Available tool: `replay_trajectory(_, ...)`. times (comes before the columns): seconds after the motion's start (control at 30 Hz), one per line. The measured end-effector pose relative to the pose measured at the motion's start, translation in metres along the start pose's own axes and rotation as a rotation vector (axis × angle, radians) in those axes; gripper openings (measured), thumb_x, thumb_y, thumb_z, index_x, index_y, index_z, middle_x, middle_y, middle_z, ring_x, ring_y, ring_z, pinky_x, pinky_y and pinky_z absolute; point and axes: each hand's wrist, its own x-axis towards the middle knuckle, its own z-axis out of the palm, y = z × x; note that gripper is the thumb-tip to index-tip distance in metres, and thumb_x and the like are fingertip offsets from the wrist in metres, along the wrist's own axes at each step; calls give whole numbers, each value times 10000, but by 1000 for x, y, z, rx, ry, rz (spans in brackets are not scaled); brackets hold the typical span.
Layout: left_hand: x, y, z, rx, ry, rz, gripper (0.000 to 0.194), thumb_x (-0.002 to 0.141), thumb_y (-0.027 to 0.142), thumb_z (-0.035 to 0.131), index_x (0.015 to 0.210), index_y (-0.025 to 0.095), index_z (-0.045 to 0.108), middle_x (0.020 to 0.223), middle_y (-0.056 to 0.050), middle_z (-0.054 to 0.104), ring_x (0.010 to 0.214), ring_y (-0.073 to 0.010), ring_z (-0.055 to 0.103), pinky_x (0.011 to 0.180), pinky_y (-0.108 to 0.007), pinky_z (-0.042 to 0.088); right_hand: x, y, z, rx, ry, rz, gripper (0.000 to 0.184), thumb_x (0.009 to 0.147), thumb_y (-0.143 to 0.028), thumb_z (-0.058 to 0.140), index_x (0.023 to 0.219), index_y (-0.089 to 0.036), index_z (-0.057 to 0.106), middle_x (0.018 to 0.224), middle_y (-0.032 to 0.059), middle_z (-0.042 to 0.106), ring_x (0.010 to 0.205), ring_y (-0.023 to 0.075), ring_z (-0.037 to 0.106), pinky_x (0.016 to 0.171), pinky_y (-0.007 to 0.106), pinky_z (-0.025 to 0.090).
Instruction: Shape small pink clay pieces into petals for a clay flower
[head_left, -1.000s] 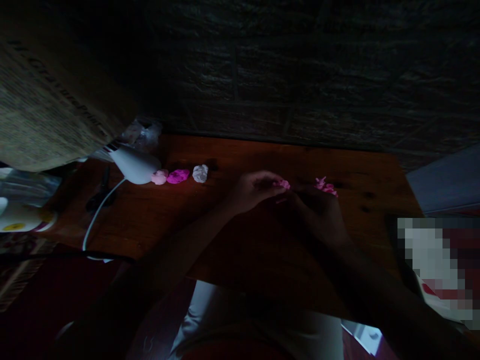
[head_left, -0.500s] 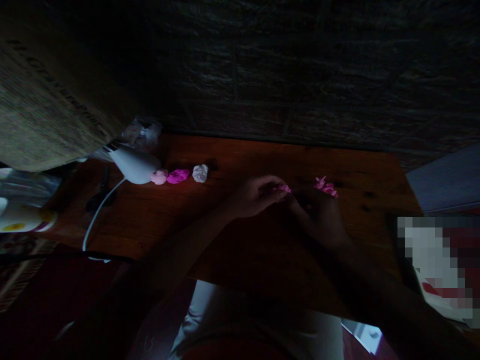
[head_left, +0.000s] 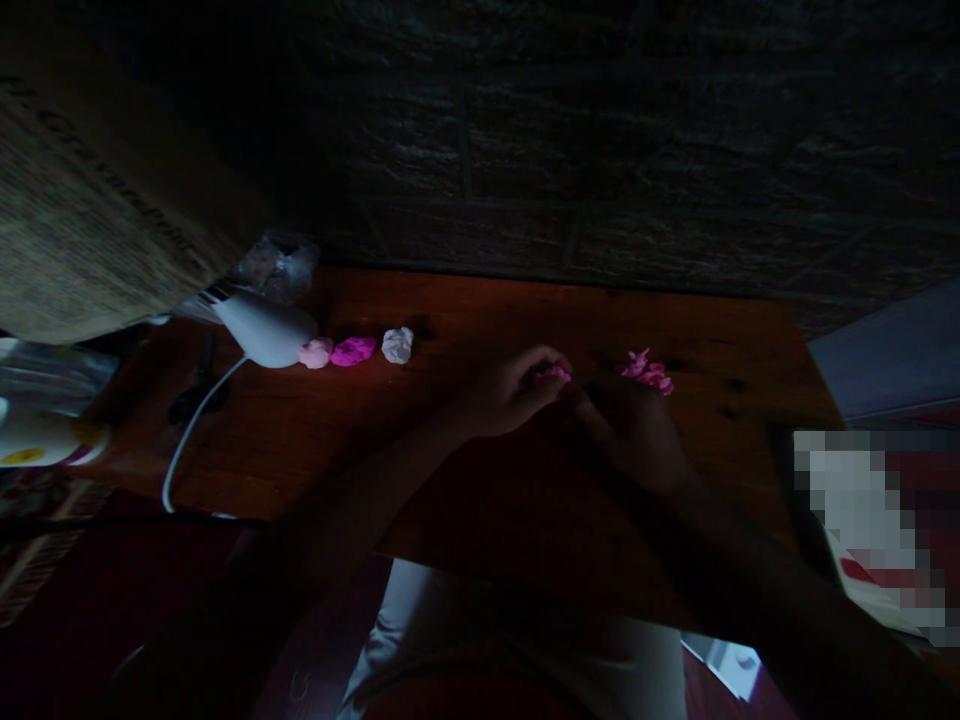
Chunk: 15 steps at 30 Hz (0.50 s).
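In dim light my left hand (head_left: pixel 508 392) and my right hand (head_left: pixel 634 435) meet over the wooden table (head_left: pixel 465 450). Both have their fingers curled in a pinch on a small pink piece of clay (head_left: pixel 553 374) held between them. Just beyond my right hand a little cluster of pink shaped pieces (head_left: pixel 646 370) lies on the table. To the left three lumps sit in a row: a pale pink lump (head_left: pixel 316 352), a magenta lump (head_left: pixel 354 350) and a white lump (head_left: pixel 397 344).
A white corded device (head_left: pixel 264 330) lies at the table's left with its cable (head_left: pixel 191 425) trailing toward me. A printed cardboard box (head_left: pixel 97 220) stands far left, a crumpled plastic bag (head_left: pixel 276 265) behind it. A dark brick wall (head_left: pixel 600 150) backs the table.
My left hand has closed further over the pink piece and my right hand has drawn closer to it. The view has shifted slightly.
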Motion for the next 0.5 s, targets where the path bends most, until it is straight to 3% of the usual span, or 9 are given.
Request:
replay_trajectory(0.23,0,-1,-3,53,19,10,282,895,437,611,998,175,623,854,-18,633,737,-119,569,678,-241,466,0,0,3,144,22,59,288,945,-396,575,828,-185,734,745,65,769,647,204,698,624,313,526)
replay_trajectory(0.37,6,0,-3,-270,35,-123,221,843,400,636,847,185,587,726,3,574,662,-126,545,642,-269,474,-3,-5,4,255,59,56,296,967,-439,573,882,-201,727,809,60,775,733,214,729,694,327,563)
replay_trajectory(0.5,13,1,-17,-582,231,-170,249,923,409,467,798,207,542,628,11,440,592,-135,489,658,-315,488,-3,-7,3,364,135,132,292,944,-483,618,870,-212,699,762,43,755,702,199,722,676,316,572)
